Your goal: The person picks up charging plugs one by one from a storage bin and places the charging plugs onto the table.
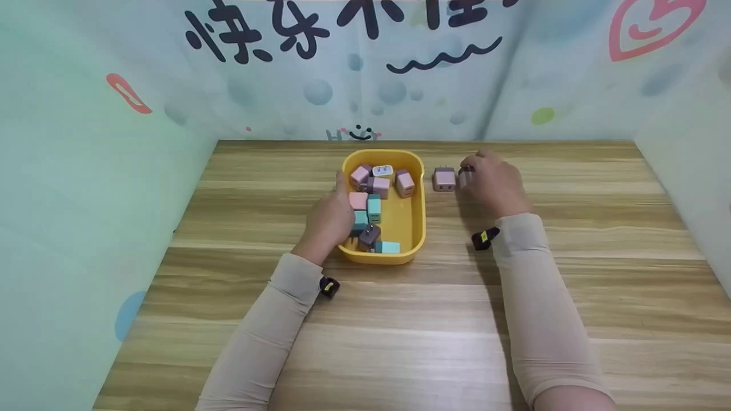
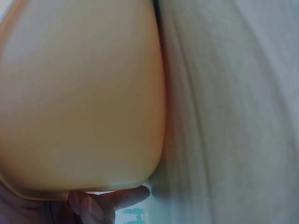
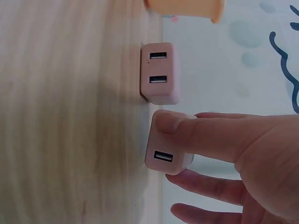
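A yellow plastic bin (image 1: 412, 225) stands on the table with pink, teal, white and dark USB wall chargers lying in it. My left hand (image 1: 331, 218) grips the bin's left side; its fingers (image 2: 93, 207) lie against the outer wall in the left wrist view. Just right of the bin, a pink charger (image 1: 444, 179) stands upright, two ports facing the front and prongs to the back. Beside it my right hand (image 1: 498, 181) pinches a second pink charger (image 3: 161, 140) between thumb and fingers. That charger's port shows below the thumb, and the hand covers much of its body.
The wood-grain table (image 1: 422, 331) meets a printed cloth backdrop (image 1: 354, 97) close behind the bin and chargers. Pale cloth walls (image 1: 103, 171) rise at the sides. Inside the bin, a teal charger (image 1: 374, 209) lies near the middle and a pink one (image 1: 405, 184) near the right wall.
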Available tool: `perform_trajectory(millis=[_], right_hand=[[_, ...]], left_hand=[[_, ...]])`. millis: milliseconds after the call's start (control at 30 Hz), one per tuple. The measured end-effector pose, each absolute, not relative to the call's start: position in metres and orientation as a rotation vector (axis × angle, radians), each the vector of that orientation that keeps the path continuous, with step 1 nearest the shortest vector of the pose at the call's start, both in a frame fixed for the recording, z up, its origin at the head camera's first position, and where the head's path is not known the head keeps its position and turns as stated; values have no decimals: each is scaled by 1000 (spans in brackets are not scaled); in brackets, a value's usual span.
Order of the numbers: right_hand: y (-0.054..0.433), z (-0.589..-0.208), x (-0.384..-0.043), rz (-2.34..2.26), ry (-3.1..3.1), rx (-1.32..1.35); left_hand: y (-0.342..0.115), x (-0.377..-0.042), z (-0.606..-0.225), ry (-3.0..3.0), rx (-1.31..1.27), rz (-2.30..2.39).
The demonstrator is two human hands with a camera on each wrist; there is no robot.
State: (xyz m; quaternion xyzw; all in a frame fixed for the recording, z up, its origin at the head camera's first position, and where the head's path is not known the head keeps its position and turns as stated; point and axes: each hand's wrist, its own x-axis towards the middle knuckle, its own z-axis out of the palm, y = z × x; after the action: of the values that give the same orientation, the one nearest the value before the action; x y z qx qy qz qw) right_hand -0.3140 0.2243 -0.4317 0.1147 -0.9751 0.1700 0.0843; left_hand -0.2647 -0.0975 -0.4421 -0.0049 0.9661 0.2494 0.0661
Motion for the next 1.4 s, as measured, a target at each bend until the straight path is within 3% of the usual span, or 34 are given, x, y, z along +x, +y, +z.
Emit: perform_trajectory(millis=[1400], right_hand=[[227, -441, -321, 558, -2945, 356]], left_hand=[[-98, -264, -442, 2889, -42, 804]])
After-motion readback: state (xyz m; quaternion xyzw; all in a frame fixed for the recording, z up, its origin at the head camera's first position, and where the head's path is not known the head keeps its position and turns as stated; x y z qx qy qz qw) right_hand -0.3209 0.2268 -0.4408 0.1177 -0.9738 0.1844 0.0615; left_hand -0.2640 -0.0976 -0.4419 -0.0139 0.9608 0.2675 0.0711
